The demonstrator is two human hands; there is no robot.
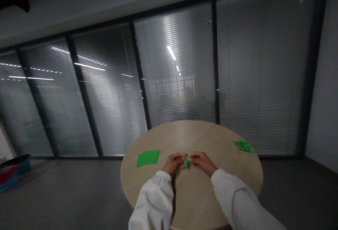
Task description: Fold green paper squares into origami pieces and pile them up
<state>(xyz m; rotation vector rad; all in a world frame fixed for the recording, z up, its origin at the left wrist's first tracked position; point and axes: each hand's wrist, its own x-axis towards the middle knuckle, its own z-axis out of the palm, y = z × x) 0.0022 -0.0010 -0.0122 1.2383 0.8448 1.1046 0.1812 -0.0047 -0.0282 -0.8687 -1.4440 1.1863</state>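
Between my two hands, just above the round table (195, 201), is a small folded piece of green paper (186, 162). My left hand (174, 163) pinches it from the left, fingers bent toward it. From the other side, the fingertips of my right hand (201, 161) close on its upper right edge. The paper looks narrow and pointed at the bottom; its exact folds are too small to make out. To the left of my hands lies a stack of flat green paper sheets (148, 158). Several folded green paper pieces (244, 145) lie in a heap near the table's right edge.
Behind the table runs a glass partition with blinds (176, 68) and dark frames. A blue and red container or bag (12, 173) stands on the grey floor (74, 194) at the far left. A plain wall (323, 92) closes the right side.
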